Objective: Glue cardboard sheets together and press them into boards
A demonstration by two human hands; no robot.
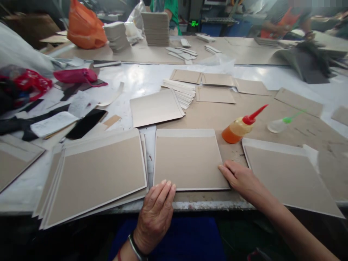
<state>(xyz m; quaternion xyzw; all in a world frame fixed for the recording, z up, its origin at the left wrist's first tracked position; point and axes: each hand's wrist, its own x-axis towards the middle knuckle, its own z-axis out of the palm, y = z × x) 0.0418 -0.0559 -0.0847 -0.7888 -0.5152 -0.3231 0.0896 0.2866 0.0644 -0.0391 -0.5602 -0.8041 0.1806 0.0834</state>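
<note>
A square brown cardboard sheet (187,159) with a pale strip along its top lies flat at the table's near edge, right in front of me. My left hand (156,214) rests at its lower left corner, fingers together and laid flat on the edge. My right hand (241,179) lies flat at its lower right edge, fingers stretched out and touching the sheet. Neither hand holds anything.
A stack of similar sheets (92,177) lies to the left, another sheet (290,177) to the right. An orange glue bottle (239,128) with a red nozzle lies behind, a clear bottle (280,125) beside it. Piles of cardboard strips (182,92), an orange bag (85,27) and other people stand farther back.
</note>
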